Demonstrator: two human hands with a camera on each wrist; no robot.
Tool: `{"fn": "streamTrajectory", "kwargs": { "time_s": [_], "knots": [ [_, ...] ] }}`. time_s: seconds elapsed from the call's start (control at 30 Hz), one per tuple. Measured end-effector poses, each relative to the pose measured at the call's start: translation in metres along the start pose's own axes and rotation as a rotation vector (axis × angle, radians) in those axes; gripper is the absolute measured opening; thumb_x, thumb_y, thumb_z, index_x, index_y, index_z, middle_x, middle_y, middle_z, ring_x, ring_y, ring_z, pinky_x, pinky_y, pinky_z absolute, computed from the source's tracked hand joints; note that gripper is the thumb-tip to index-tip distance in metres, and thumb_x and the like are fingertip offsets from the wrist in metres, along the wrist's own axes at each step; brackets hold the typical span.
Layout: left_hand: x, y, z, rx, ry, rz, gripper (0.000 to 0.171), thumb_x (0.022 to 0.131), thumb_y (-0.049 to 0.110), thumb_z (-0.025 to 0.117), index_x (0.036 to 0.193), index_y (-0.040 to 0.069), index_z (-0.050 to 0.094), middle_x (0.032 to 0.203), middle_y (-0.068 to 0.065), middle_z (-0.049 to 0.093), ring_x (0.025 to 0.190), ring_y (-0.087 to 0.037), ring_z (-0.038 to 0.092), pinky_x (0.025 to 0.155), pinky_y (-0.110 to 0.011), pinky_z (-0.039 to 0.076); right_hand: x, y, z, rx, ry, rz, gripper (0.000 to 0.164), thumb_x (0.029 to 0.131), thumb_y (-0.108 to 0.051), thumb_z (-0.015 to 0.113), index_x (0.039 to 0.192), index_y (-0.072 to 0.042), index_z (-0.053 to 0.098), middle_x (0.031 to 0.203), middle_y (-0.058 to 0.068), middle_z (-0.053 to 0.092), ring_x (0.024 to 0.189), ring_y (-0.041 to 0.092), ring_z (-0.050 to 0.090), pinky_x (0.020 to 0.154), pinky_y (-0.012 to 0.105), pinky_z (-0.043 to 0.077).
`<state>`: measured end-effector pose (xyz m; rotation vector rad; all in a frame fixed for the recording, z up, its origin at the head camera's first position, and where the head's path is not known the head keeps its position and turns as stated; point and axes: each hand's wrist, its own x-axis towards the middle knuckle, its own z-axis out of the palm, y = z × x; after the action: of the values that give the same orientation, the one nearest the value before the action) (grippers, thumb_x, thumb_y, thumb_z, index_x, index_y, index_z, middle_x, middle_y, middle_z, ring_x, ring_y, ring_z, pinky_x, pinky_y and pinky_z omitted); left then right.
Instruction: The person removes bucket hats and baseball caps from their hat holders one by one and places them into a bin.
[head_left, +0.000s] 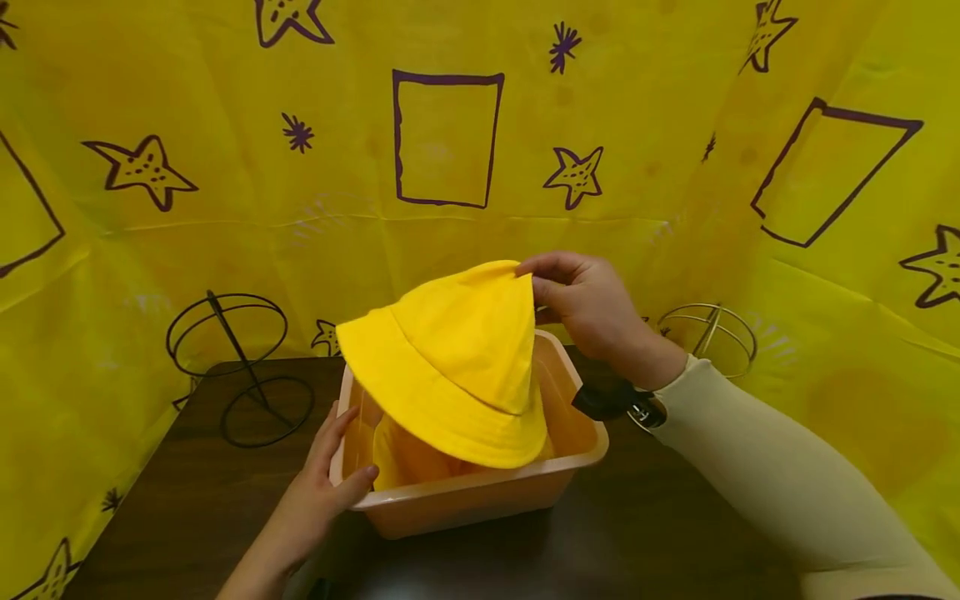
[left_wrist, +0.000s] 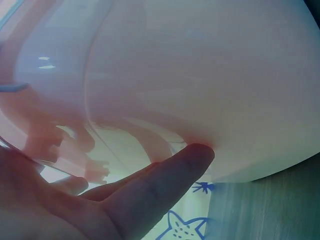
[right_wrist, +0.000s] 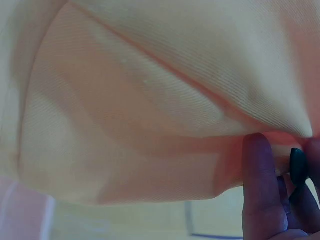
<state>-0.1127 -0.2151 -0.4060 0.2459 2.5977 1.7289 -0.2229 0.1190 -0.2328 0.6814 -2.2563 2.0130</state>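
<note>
A yellow bucket hat [head_left: 465,342] hangs tilted over a pale orange plastic basin [head_left: 472,508], its brim toward the lower left. With fingers and thumb, my right hand [head_left: 588,304] pinches the top of the crown. The right wrist view shows the hat's fabric [right_wrist: 125,125] up close, gathered at the fingertips of that hand [right_wrist: 272,200]. My left hand [head_left: 318,487] holds the basin's near left corner, thumb over the rim. Seen from the left wrist, its fingers [left_wrist: 172,187] lie along the basin's wall [left_wrist: 210,85]. More yellow fabric [head_left: 390,458] lies inside the basin, partly hidden by the hat.
A dark wire stand with rings [head_left: 258,387] is on the left of the brown table [head_left: 645,533]. Another wire stand [head_left: 712,333], lighter in colour, stands behind my right forearm. Yellow cloth [head_left: 450,242] with purple star drawings encloses the back and sides.
</note>
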Motion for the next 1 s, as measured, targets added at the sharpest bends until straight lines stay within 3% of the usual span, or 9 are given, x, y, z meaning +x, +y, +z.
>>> {"fn": "streamTrajectory", "kwargs": {
  "time_s": [0.23,0.43,0.7,0.87,1.0],
  "knots": [
    [0.000,0.002,0.004,-0.055,0.016,0.044,0.075,0.093,0.023,0.069,0.156,0.017,0.028,0.165,-0.009,-0.006,0.142,-0.049,0.013,0.105,-0.068,0.020,0.007,0.032,-0.019,-0.239,-0.055,0.096,0.018,0.098,-0.004,0.062,0.112,0.001,0.071,0.112,0.016,0.067,0.088,0.028,0.070,0.074,0.041,0.058],
    [0.000,0.003,0.003,-0.086,0.011,0.051,0.074,0.095,0.021,0.068,0.157,0.017,0.027,0.165,-0.011,-0.007,0.141,-0.053,0.014,0.104,-0.065,0.023,0.008,0.039,-0.030,-0.390,-0.121,0.088,0.016,0.097,-0.004,0.063,0.110,-0.001,0.073,0.101,0.013,0.069,0.081,0.027,0.069,0.072,0.039,0.058],
    [0.001,0.003,0.002,-0.080,0.013,0.034,0.075,0.094,0.023,0.068,0.157,0.017,0.027,0.165,-0.010,-0.008,0.141,-0.054,0.013,0.104,-0.066,0.023,0.005,0.040,-0.007,-0.710,-0.313,-0.046,0.015,0.096,-0.014,0.068,0.104,-0.022,0.077,0.089,-0.007,0.071,0.074,0.016,0.059,0.068,0.034,0.051],
    [0.001,0.002,0.003,-0.065,0.018,0.036,0.076,0.094,0.024,0.069,0.156,0.016,0.027,0.165,-0.012,-0.007,0.141,-0.053,0.015,0.104,-0.066,0.023,0.004,0.044,0.015,-0.830,-0.452,-0.133,0.015,0.097,-0.018,0.068,0.109,-0.021,0.076,0.100,-0.009,0.071,0.072,0.010,0.060,0.066,0.031,0.051],
    [0.000,0.002,0.003,-0.075,0.019,0.047,0.074,0.094,0.023,0.068,0.156,0.016,0.028,0.165,-0.011,-0.007,0.142,-0.051,0.013,0.105,-0.064,0.023,0.003,0.050,0.030,-0.956,-0.548,-0.204,0.028,0.097,-0.025,0.067,0.123,-0.016,0.071,0.123,0.000,0.067,0.101,0.014,0.065,0.085,0.033,0.051]
  ]
}}
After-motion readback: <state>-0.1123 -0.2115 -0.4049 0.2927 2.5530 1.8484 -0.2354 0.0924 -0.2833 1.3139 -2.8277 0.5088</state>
